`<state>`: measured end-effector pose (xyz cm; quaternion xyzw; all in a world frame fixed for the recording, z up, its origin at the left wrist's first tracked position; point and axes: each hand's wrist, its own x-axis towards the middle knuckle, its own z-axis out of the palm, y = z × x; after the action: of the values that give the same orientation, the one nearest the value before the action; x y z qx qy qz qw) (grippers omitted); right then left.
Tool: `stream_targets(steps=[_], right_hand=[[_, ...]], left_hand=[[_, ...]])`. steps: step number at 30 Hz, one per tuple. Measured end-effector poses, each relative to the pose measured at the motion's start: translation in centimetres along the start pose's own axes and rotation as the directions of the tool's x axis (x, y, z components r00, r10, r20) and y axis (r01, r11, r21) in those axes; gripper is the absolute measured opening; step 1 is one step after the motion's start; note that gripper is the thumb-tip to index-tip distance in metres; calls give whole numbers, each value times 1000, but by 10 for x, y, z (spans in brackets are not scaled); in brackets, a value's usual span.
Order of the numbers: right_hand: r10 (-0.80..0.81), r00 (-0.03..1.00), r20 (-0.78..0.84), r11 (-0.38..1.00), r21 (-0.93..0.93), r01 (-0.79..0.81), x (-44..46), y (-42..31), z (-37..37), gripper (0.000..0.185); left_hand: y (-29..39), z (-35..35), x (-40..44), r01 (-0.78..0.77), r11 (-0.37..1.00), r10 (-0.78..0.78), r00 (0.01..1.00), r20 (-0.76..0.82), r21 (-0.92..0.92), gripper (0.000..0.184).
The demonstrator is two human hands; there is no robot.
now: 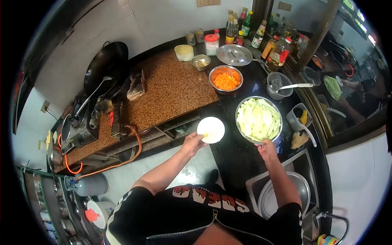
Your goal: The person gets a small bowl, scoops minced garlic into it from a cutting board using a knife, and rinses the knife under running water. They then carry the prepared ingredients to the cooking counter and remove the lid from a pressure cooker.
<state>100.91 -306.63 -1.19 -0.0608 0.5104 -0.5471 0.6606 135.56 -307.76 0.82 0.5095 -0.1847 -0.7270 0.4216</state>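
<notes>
My left hand point(192, 143) is closed on the rim of a small white plate point(215, 124), held up over the gap between the counters. A few small pale yellowish pieces lie on it. My right hand point(268, 151) grips the near rim of a metal bowl point(281, 127) heaped with pale green vegetable strips point(259, 119). Whether that bowl rests on the black counter or is lifted, I cannot tell. Behind it a smaller metal bowl point(211, 77) holds orange shredded carrot point(226, 81).
A sink point(254, 192) with a large metal basin point(267, 200) lies at the right. Along the back stand bottles point(246, 26), a pot lid point(234, 54) and a red-lidded jar point(211, 45). A black wok point(104, 61) leans at the left, near an orange hose point(134, 143) and gas cylinder point(92, 183).
</notes>
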Motion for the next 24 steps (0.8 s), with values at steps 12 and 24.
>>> stream_targets(steps=[12,24], right_hand=[[-21,999,-38,1000,-17,21,76,-18,11,35],[-27,988,-151,962,266,67,24,32,91,35]], left_hand=[[42,50,86,89,989,-94,995,41,118,26],[110,-17,148,127,983,-149,974,170,135,32]])
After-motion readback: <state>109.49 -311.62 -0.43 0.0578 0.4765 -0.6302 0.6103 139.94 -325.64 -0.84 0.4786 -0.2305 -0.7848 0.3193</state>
